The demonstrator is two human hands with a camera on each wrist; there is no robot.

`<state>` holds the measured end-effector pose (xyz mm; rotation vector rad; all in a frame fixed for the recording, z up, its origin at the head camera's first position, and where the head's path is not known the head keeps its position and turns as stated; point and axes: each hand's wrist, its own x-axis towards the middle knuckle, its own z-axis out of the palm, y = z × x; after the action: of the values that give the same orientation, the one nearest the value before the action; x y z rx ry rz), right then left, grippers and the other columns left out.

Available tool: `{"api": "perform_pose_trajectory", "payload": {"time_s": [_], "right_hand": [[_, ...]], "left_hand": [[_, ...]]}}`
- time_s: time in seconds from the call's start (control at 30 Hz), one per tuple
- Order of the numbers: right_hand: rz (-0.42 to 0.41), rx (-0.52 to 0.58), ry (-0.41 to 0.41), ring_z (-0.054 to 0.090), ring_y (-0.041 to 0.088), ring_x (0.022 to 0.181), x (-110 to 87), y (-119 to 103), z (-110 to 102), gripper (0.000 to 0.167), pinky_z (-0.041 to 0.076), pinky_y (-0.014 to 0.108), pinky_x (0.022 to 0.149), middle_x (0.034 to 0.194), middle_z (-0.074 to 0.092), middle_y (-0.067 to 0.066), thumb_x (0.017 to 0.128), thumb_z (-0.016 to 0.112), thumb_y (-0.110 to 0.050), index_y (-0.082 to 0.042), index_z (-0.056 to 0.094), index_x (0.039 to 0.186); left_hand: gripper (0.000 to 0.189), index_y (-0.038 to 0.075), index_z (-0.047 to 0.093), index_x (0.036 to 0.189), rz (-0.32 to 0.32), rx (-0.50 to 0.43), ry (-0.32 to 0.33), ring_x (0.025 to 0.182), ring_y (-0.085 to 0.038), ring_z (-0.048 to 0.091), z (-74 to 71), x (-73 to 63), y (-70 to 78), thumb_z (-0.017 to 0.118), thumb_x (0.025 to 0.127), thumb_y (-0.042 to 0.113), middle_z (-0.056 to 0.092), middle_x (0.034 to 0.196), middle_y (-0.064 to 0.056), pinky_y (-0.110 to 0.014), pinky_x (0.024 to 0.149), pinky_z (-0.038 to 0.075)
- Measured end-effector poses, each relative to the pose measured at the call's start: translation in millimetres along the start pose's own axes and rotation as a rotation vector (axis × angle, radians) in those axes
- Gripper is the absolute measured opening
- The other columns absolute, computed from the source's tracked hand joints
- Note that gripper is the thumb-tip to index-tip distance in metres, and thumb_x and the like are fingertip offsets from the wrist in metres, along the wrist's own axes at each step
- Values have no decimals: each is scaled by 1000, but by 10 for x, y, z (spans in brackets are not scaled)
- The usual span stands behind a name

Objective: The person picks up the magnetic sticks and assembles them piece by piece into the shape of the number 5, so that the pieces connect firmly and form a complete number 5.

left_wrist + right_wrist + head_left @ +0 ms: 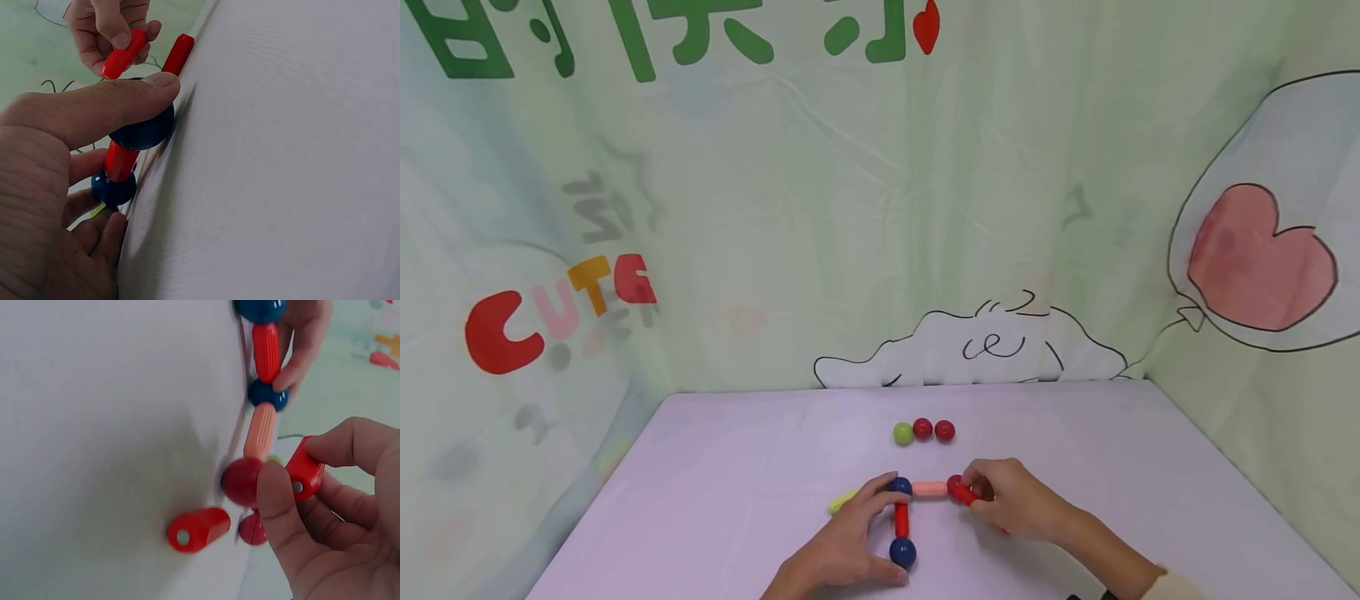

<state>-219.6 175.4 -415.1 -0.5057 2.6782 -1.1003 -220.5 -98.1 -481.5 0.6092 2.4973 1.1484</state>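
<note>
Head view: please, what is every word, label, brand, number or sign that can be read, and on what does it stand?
"CUTE", on the left part of the hanging cloth; its last letter is not fully clear.
Green Chinese characters, on the same cloth: cut off by the picture's top edge, not fully readable.
Grey letters above "CUTE": too faint to read.
Balls and rods: no writing visible.
</note>
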Motion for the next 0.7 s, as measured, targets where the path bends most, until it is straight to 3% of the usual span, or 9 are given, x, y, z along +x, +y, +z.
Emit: {"api": "perform_pose_trajectory", "payload": {"time_s": [0.17,0.5,0.7], "right_hand": [[-53,-34,-77,55,19,81,-10,-77,96,19,55,25,70,84,62,-2,83,81,-6,-7,71,100],[-95,-19,-178,55,12,71,-33,-97,351,14,52,21,66,75,61,-7,83,83,-10,-15,72,90],[-99,-40,-215,57,9,69,-7,-101,455,15,53,21,66,74,62,-9,82,84,-15,-16,74,94]], "left_hand": [[74,49,56,134,-4,9,4,146,-28,36,21,11,-3,92,70,41,28,161,18,-60,109,40],[75,48,54,136,40,14,5,147,-29,34,-7,-19,-11,91,71,41,27,161,19,-61,111,37],[75,46,54,137,71,23,10,146,-27,36,-30,-28,-25,90,72,41,25,163,17,-58,112,38]]}}
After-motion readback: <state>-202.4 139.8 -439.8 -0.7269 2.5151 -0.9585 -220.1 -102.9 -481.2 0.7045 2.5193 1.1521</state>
